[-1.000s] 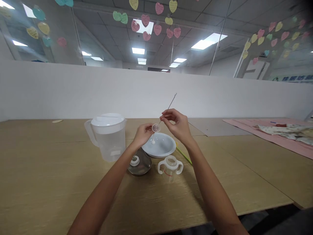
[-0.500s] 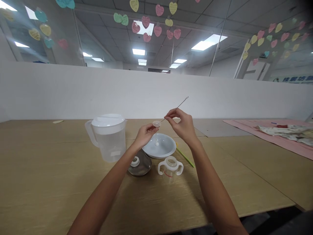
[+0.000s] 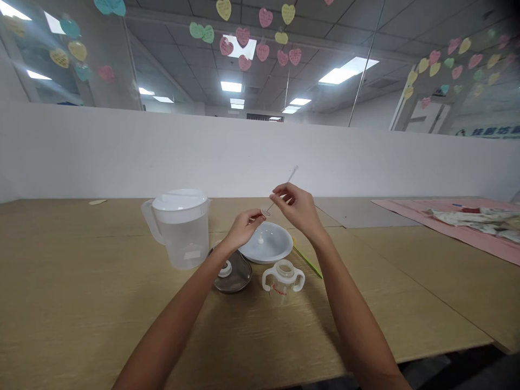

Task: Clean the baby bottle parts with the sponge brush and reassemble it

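Hands are working together above the counter (image 3: 101,303), raised over the white bowl (image 3: 266,242). Left hand (image 3: 242,227) is pinching a small round disc-shaped part (image 3: 265,212) between thumb and fingertips, holding it just above the bowl's near rim. Right hand (image 3: 296,207) is gripping a thin wire tool (image 3: 289,176) between thumb and forefinger; the wire is slanting up and to the right from the hand, blurred at its far end, and its lower tip is meeting the disc. Whether the tip is passing through the disc cannot be told.

A small white piece (image 3: 260,239) is lying inside the bowl. Left of the bowl a clear plastic pitcher (image 3: 179,227) with a white lid is standing upright. In front of the bowl, a metal strainer (image 3: 233,275) is resting on the counter with a white ring-shaped part (image 3: 224,268) lying in it; just beside it to the right a clear two-handled baby bottle (image 3: 283,279) is standing open-topped. A green stick (image 3: 307,261) is lying right of the bowl. Far right, a pink mat (image 3: 447,227) is carrying printed cloth (image 3: 479,219)
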Action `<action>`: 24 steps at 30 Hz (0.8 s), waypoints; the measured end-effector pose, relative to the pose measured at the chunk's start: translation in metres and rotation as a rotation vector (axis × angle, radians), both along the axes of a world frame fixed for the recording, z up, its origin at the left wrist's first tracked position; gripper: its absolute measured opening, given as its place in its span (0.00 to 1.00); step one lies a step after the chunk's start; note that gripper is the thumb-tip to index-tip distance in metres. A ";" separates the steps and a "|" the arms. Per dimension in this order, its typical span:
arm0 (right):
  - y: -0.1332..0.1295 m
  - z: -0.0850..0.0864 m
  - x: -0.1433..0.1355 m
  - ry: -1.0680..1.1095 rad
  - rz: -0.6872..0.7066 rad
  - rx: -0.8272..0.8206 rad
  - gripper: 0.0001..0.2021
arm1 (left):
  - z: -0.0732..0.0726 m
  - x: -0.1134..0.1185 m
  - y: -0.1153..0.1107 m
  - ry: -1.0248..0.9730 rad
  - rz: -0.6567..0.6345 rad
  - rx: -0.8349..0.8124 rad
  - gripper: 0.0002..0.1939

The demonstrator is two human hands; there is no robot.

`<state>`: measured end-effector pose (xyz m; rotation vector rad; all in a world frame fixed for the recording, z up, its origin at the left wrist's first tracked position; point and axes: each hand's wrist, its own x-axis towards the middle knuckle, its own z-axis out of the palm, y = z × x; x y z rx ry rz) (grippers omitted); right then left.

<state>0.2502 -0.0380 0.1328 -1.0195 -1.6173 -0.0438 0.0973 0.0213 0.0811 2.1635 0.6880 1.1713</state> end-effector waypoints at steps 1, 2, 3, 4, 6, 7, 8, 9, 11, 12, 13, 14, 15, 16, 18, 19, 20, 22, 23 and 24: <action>-0.003 0.002 0.001 0.048 -0.023 0.040 0.11 | -0.002 0.000 0.001 0.013 0.001 0.008 0.14; -0.006 0.004 0.003 0.104 -0.051 0.088 0.14 | -0.003 0.000 0.001 0.024 0.004 0.014 0.14; -0.009 0.006 0.004 0.160 -0.079 0.135 0.18 | -0.005 0.000 0.002 0.033 0.008 0.018 0.14; -0.012 0.008 0.005 0.210 -0.105 0.175 0.21 | -0.006 0.000 0.002 0.042 0.012 0.019 0.15; -0.016 0.009 0.006 0.276 -0.145 0.225 0.24 | -0.009 0.001 0.002 0.054 0.014 0.023 0.15; -0.016 0.009 0.005 0.284 -0.165 0.237 0.25 | -0.009 0.002 0.003 0.058 0.012 0.030 0.16; -0.016 0.008 0.005 0.278 -0.185 0.242 0.25 | -0.010 0.002 0.003 0.061 0.011 0.038 0.16; -0.015 0.007 0.004 0.263 -0.207 0.243 0.25 | -0.011 0.003 0.003 0.063 0.010 0.048 0.16; -0.012 0.005 0.002 0.214 -0.257 0.256 0.25 | -0.012 0.004 0.003 0.062 0.014 0.066 0.16; -0.010 0.004 0.001 0.189 -0.285 0.276 0.24 | -0.012 0.005 0.003 0.062 0.014 0.069 0.16; -0.009 0.002 0.000 0.170 -0.313 0.305 0.24 | -0.013 0.006 0.003 0.061 0.011 0.068 0.16; -0.008 0.002 -0.001 0.159 -0.343 0.338 0.24 | -0.013 0.007 0.003 0.060 0.004 0.064 0.16; -0.007 0.001 -0.002 0.154 -0.371 0.367 0.24 | -0.014 0.007 0.003 0.055 -0.004 0.057 0.15; -0.006 0.000 -0.003 0.154 -0.395 0.389 0.24 | -0.013 0.008 0.002 0.048 -0.012 0.048 0.15; -0.003 -0.002 -0.005 0.155 -0.425 0.407 0.24 | -0.010 0.010 -0.001 0.026 -0.025 0.029 0.13; -0.001 -0.003 -0.006 0.150 -0.432 0.405 0.24 | -0.008 0.011 -0.004 0.015 -0.031 0.017 0.13; 0.002 -0.006 -0.006 0.140 -0.435 0.395 0.24 | -0.004 0.012 -0.006 0.004 -0.037 0.003 0.12; 0.011 -0.012 -0.009 0.101 -0.414 0.340 0.24 | 0.003 0.013 -0.011 -0.025 -0.054 -0.030 0.11; 0.016 -0.016 -0.010 0.076 -0.392 0.294 0.24 | 0.006 0.013 -0.013 -0.048 -0.061 -0.044 0.11; 0.021 -0.019 -0.011 0.049 -0.369 0.245 0.24 | 0.010 0.013 -0.014 -0.071 -0.069 -0.055 0.11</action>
